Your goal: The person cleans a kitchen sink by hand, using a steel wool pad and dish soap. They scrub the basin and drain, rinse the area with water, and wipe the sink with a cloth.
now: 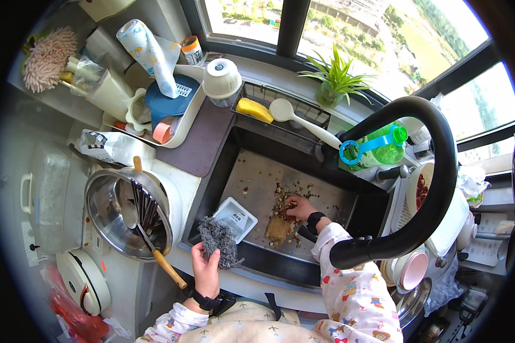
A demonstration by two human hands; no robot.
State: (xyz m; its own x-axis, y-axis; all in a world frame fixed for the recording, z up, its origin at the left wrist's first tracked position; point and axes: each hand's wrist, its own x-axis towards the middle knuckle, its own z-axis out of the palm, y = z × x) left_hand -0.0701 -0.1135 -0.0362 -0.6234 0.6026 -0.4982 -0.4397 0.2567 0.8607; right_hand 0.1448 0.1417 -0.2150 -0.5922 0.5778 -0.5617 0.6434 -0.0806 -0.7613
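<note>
My left hand (207,268) grips a grey, fuzzy scrubbing cloth (219,242) over the near left edge of the sink. Down in the dark sink (249,171), the curled fingers of my right hand (301,209) touch a heap of small food scraps (279,201). Whether they pinch any scraps is hidden. Close to that hand lies a tan, crumbly-looking block (277,230) on the sink floor. A small white plastic tray (237,219) with a label leans near the left wall of the sink, just beyond the grey cloth.
A black arched faucet (444,171) reaches over my right forearm. Left of the sink, a steel bowl (98,214) holds a spatula (148,242). Along the sink's back, a wire rack (279,92) carries a yellow sponge (254,109) and a white spoon (302,120). Stacked bowls (414,270) stand right.
</note>
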